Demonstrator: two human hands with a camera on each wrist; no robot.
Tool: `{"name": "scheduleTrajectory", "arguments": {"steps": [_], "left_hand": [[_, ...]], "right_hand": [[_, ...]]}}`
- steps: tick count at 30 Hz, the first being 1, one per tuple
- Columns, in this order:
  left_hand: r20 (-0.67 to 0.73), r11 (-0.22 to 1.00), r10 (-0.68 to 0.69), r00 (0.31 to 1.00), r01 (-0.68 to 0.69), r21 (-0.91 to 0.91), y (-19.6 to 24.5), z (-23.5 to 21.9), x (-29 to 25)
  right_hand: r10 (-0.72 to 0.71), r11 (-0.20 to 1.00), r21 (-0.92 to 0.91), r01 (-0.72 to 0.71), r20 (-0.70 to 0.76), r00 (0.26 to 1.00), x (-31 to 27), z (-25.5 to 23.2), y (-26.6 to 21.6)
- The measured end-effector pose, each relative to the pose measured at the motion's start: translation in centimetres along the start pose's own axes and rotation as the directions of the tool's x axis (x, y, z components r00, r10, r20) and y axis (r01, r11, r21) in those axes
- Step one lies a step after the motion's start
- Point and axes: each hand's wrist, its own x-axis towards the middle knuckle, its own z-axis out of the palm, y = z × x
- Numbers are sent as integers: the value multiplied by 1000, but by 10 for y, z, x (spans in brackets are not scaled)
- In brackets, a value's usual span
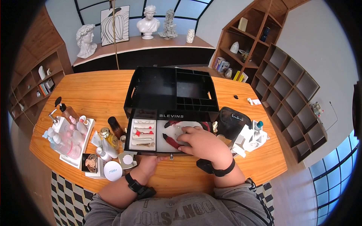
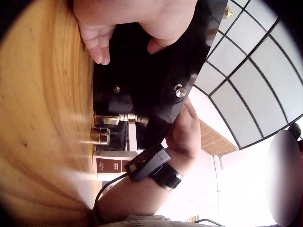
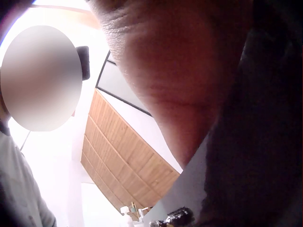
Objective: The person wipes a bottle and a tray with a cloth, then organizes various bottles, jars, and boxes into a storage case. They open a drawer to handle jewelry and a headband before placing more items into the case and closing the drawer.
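A black storage box (image 1: pixel 171 92) lettered BLEVINS stands on the table with its front drawer (image 1: pixel 132 150) pulled out. My right hand (image 1: pixel 205 145) reaches into the drawer's right compartment, over a red-and-black curved band (image 1: pixel 172 142) on a white lining. Its fingertips are at the band; I cannot tell whether they pinch it. In the right wrist view, the palm (image 3: pixel 175 71) fills the upper part and hides the fingers. My left hand (image 1: pixel 149 165) touches the drawer's black front, fingers low and thumb apart (image 2: pixel 135 21). Silver knobs (image 2: pixel 180 91) stick out from that front.
Left of the drawer, a white tray (image 1: pixel 88 132) of bottles stands near several jars and a round white lid (image 1: pixel 113 171). In the drawer's left part lies a white insert (image 1: pixel 143 130) with hair clips. A black mesh-like case (image 1: pixel 235 120) and white holder (image 1: pixel 258 141) stand right.
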Motion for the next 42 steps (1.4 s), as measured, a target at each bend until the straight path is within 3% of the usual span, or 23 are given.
{"name": "scheduleTrajectory", "arguments": {"steps": [2,23,26,35,42], "left_hand": [[38,1000,3,999,-2,-8,-3,-4,1],[2,1000,-9,1000,9,-4,1,1,1],[6,1000,0,1000,0,-8,-2,-2,3],[7,999,-10,1000,10,-35,2,2,2],[18,1000,4,1000,-4,14,-4,-4,3]], "right_hand": [[-87,994,61,87,1,996,3,4,5],[-115,971,206,125,-60,992,-5,-18,-9],[-151,936,307,171,-90,984,-9,-22,-13],[-198,899,332,285,-272,942,-14,-29,-15],[-128,915,309,261,-393,911,-15,-32,-23]]}}
